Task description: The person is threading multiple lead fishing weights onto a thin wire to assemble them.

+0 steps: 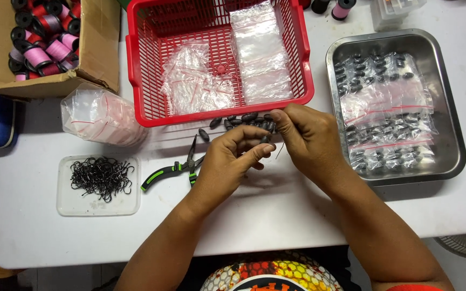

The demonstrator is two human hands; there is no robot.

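My left hand (227,161) and my right hand (306,137) meet over the white table (276,215), fingertips together. Between them is a small dark oval sinker (266,139), pinched by the left fingers, and a thin line or hook hangs from my right fingertips. A loose pile of dark sinkers (241,120) lies just beyond the hands, in front of the red basket (138,81). Green-handled pliers (173,170) lie left of my left hand.
The red basket holds small clear zip bags. A steel tray (451,118) at right holds bagged sinkers. A clear lid with black hooks (101,178), a bundle of bags (101,116) and a cardboard box of thread spools (39,46) are at left.
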